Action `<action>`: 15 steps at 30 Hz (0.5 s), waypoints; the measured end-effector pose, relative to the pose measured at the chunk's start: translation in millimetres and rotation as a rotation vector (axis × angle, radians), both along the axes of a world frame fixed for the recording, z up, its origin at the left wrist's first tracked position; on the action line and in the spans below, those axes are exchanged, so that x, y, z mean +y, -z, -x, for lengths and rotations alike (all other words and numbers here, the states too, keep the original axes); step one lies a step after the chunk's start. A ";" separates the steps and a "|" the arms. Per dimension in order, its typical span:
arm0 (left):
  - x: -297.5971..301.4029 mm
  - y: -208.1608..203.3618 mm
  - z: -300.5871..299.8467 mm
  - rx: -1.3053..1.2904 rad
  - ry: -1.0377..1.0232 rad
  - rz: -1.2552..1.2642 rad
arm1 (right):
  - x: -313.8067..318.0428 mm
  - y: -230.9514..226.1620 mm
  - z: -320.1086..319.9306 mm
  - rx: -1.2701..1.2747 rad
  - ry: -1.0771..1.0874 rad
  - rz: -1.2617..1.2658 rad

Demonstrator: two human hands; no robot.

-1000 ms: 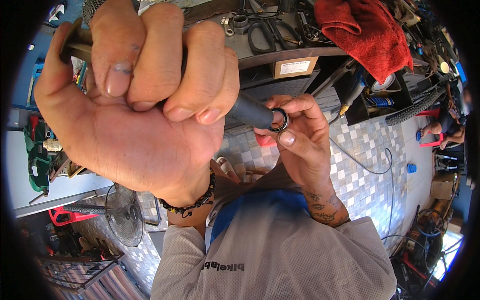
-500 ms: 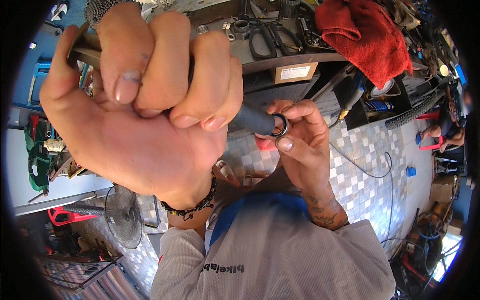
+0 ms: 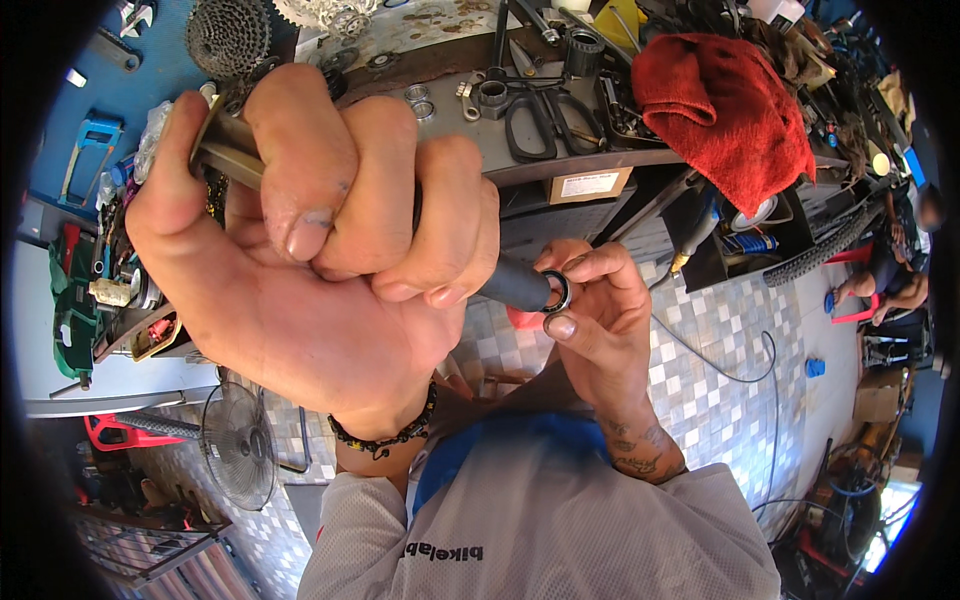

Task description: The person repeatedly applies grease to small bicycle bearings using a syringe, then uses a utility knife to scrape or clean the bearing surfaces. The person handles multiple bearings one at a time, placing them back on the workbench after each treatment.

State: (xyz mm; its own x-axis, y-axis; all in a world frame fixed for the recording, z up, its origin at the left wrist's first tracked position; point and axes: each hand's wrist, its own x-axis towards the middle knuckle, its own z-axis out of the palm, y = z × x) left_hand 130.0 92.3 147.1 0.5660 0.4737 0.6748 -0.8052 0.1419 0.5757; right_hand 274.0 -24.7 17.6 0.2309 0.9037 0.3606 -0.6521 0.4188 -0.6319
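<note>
Gripping the dark tube [image 3: 512, 283] in curled fingers, the left hand [image 3: 300, 275] sits lower in view than a second ago, with more of the black cassette [image 3: 228, 38] showing beyond it. The right hand [image 3: 608, 322] still pinches the dark-faced ring [image 3: 568, 291] at the tube's end.

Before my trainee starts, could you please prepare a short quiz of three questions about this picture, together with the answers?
1. Which of the person's hands holds the small ring?
2. True or false: the red cloth lies on the floor.
3. What does the left hand grip?
A) a pair of scissors
B) a dark cylindrical tool
C) a fan

Key:
1. The right hand.
2. False; it hangs over the edge of the workbench.
3. B
</note>
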 end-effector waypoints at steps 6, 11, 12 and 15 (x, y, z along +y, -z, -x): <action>0.9 1.7 1.5 -0.005 0.008 -0.007 | 0.7 -0.6 0.9 -0.021 0.001 -0.008; 0.6 2.9 2.0 -0.008 0.003 -0.006 | -3.3 -5.4 3.8 -0.088 0.074 0.105; 1.0 2.9 2.1 -0.009 0.005 -0.010 | -3.3 -5.9 4.2 -0.086 0.075 0.106; 2.1 2.8 2.2 -0.008 0.009 -0.021 | -2.9 -6.0 4.6 -0.090 0.079 0.107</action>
State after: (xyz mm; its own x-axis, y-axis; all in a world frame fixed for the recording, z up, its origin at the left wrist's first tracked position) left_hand 127.7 94.4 144.3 0.5644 0.4544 0.6891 -0.8088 0.1373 0.5719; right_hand 269.4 -27.5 23.6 0.2740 0.9183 0.2856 -0.5583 0.3937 -0.7303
